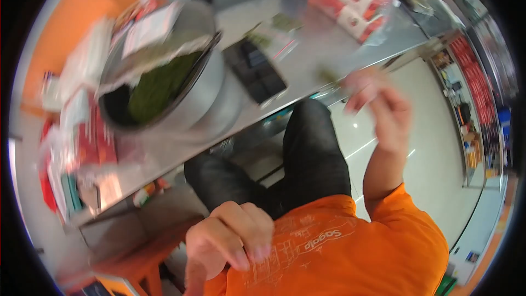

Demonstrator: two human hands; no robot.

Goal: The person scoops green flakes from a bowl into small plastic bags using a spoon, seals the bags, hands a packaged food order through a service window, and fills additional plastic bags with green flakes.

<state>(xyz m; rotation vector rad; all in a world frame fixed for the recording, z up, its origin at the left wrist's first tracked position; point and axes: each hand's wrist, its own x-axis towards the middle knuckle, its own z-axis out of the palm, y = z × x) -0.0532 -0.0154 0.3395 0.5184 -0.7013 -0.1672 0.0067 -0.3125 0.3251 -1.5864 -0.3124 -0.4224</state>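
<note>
My right hand [378, 98] is raised at the table's front edge, its fingers pinched on a small green leafy piece [329, 75], blurred by motion. Near my chest, my left hand [230, 235] has its fingers curled; whatever it may hold is hidden. A large metal pot [211, 96] stands on the steel table [318, 35], with a bag of green leaves [159, 90] inside it. Beside the pot lies a dark phone [256, 71]. Behind the phone is a clear zip bag [276, 38] with some green in it.
Red and white packets [350, 3] in plastic lie at the table's back right. More red packages [87, 131] sit left of the pot. Stocked shelves [474, 98] line the right side. My knees [315, 137] are below the table edge.
</note>
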